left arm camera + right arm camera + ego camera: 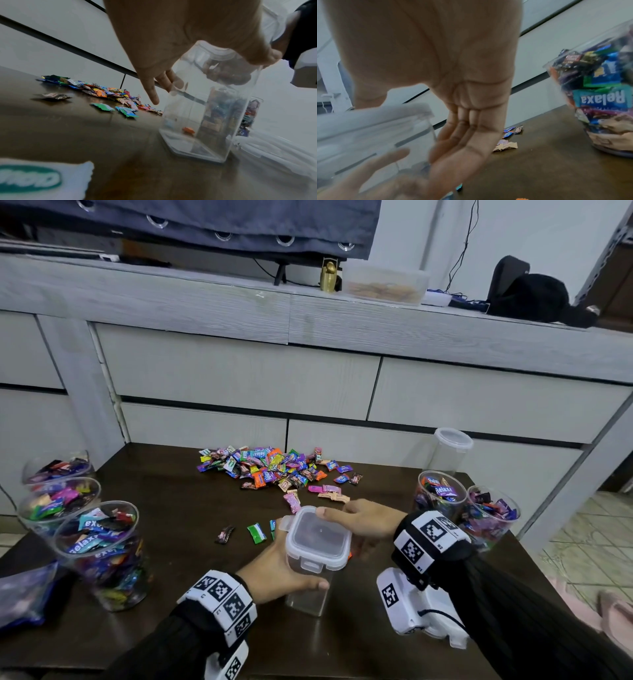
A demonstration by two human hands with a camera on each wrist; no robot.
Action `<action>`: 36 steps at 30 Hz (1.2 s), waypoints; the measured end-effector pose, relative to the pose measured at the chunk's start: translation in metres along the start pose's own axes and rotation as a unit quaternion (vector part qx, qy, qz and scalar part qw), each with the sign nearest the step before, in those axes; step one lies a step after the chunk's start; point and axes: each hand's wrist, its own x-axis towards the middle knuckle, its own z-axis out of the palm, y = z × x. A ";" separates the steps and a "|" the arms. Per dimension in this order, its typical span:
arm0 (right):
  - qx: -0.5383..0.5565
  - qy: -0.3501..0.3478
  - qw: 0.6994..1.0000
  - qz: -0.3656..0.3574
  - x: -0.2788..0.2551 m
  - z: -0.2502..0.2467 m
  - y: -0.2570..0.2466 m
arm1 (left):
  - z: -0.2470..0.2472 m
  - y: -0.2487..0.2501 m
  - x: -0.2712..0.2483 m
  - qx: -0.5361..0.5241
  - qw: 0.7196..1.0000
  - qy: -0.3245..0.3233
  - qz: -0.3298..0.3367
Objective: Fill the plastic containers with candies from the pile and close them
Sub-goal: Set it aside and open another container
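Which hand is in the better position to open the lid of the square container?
Probably the right hand: its thumb already lies on the lid near the far rim. The left hand grips the square container lower down, steadying it on the table.

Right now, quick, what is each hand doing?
Left hand: curled round the side of the square container, holding it.
Right hand: fingers straight, open, touching the container's lid.
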 end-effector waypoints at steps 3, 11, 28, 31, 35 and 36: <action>0.008 -0.008 1.000 -0.026 -0.003 0.005 0.004 | 0.003 0.004 0.001 0.032 0.999 -0.001 0.040; 0.127 0.041 0.982 -0.132 0.006 0.010 0.016 | 0.000 0.004 0.003 0.078 0.995 -0.012 0.069; -0.332 0.122 0.917 -0.184 -0.017 0.040 -0.015 | 0.000 0.011 0.006 0.006 0.998 -0.022 0.057; -0.346 0.142 0.910 -0.178 -0.017 0.048 -0.017 | 0.001 0.012 0.007 -0.005 0.998 -0.024 0.059; -0.296 0.202 0.911 -0.201 -0.028 0.042 -0.022 | -0.001 0.008 0.007 -0.010 0.998 -0.024 0.050; -0.284 0.230 0.908 -0.206 -0.033 0.038 -0.024 | -0.002 0.005 0.007 -0.005 0.999 -0.015 0.039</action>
